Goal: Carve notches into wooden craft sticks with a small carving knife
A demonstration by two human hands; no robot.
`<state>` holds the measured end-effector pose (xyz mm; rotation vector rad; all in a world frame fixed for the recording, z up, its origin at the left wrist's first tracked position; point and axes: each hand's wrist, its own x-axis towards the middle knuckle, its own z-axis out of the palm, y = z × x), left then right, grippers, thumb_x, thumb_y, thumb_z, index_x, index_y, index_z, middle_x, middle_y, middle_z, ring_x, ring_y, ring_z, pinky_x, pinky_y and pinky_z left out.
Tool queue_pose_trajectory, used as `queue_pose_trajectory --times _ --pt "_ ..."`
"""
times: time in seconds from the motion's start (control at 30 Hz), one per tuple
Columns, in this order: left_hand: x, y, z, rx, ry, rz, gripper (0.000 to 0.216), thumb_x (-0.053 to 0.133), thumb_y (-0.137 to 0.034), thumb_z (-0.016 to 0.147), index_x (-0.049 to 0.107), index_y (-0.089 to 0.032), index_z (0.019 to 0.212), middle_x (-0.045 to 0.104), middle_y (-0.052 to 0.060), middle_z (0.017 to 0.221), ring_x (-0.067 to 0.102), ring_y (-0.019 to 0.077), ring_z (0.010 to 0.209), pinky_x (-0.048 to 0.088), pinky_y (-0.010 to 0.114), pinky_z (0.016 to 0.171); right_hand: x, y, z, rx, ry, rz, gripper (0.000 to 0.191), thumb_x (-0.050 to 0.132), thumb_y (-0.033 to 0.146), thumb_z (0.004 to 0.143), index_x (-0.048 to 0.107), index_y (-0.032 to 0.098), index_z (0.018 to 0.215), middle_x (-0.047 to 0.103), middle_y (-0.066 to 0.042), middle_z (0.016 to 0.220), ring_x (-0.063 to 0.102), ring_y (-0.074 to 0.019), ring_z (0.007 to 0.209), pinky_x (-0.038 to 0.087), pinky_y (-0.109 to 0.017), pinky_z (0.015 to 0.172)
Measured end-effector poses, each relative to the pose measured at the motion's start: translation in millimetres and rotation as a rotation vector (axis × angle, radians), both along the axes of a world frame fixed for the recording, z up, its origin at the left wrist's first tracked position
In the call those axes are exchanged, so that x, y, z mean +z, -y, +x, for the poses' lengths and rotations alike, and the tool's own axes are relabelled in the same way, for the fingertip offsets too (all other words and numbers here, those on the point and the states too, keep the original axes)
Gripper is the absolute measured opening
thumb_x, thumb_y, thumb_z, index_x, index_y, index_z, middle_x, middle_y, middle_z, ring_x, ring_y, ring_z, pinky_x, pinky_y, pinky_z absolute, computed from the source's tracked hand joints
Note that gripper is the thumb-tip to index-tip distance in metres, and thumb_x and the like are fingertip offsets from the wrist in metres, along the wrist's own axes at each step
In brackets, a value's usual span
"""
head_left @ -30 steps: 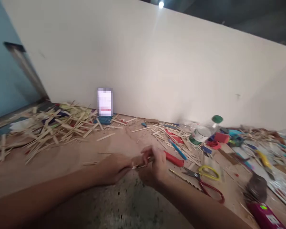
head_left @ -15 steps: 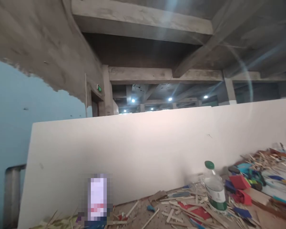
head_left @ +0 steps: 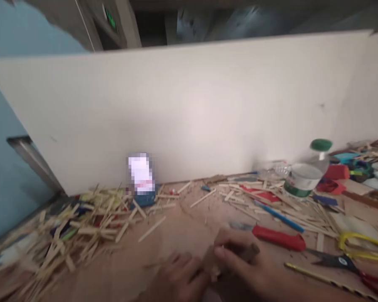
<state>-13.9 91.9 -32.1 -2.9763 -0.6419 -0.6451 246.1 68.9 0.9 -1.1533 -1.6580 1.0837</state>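
Observation:
Both my hands are close together at the bottom middle, above the wooden tabletop. My right hand is closed, with its fingers pinched round a short, dark stick-like piece whose end pokes out; blur hides its kind. My left hand has curled fingers beside it, and what they hold is hidden. A small pale brown fragment shows between the hands. Beyond my right hand lies a red-handled tool. Scissors with yellow and red handles rest to its right, near a gold twisted rod.
A phone with a blurred screen leans before a white board. Thin wood strips are heaped at left. A green-capped bottle stands at right, near a blue pen-like stick and red pieces.
The view has tipped down from the ceiling to the tabletop. My two hands, the scissors and the red-handled tool have come into sight.

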Motion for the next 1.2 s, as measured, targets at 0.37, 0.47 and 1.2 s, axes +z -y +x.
queue_pose_trajectory --times 0.37,0.47,1.2 --pt "23.8 14.6 0.5 0.005 0.190 0.030 0.011 0.065 -0.011 0.114 0.072 -0.019 0.114 0.077 0.003 0.098 0.067 0.0217 0.079 0.047 0.038 0.076 27.4 -2.8 -0.4 0.103 0.171 -0.034 0.072 0.059 0.077 0.118 0.046 0.027 0.068 0.041 0.002 0.064 0.039 -0.0181 0.064 0.030 -0.039 0.060" --pt "20.1 14.8 1.5 0.021 0.254 0.024 0.023 0.057 -0.002 0.113 0.074 -0.017 0.112 0.075 0.004 0.095 0.066 0.0227 0.081 0.042 0.039 0.076 35.3 -2.3 -1.6 0.111 0.211 -0.013 0.067 0.058 0.067 0.119 0.042 0.027 0.069 0.039 0.003 0.064 0.037 -0.0168 0.063 0.032 -0.038 0.061" --pt "36.9 17.5 -8.5 0.105 0.157 -0.044 0.031 0.055 -0.003 0.115 0.080 -0.020 0.106 0.079 0.003 0.099 0.064 0.0244 0.087 0.045 0.042 0.085 43.8 -6.6 1.7 -0.210 0.085 0.197 0.038 0.093 0.048 0.109 0.082 0.028 0.079 0.074 0.000 0.069 0.065 -0.0177 0.063 0.047 -0.030 0.055"
